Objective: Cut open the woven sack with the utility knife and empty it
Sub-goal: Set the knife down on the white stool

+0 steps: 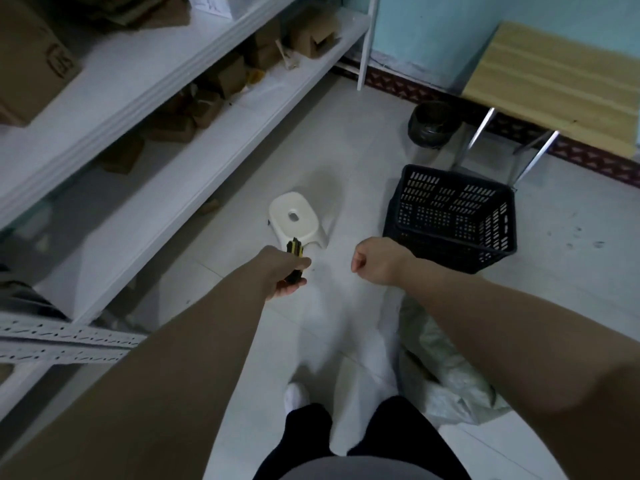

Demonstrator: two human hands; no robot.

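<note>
**Standing over floor, knife in left hand, sack at right foot**

Two hands in view, both arms stretched forward and down. Left hand (284, 271) is closed around one utility knife (295, 259) — yellow-and-black body, its upper end poking out above the fingers; whether the blade is out I cannot tell. Right hand (375, 261) is curled into a loose fist and holds nothing.

One woven sack (440, 372) — pale, crumpled, lying flat on the floor (346, 140) under the right forearm, just beside the person's right leg. Whether it is cut I cannot tell.

Other items on the floor, counted:
- 1 white plastic stool (297, 216), with a slot in its seat, just beyond the knife hand.
- 1 black basket (453, 216), perforated walls, right of the stool, nothing visible inside.
- 1 dark bin (431, 124) against the wall.

One wooden counter (554, 81) on metal legs at upper right. One white shelf unit (194, 109) on the left carries several brown cardboard boxes (225, 76); the count is unclear in the blur.
</note>
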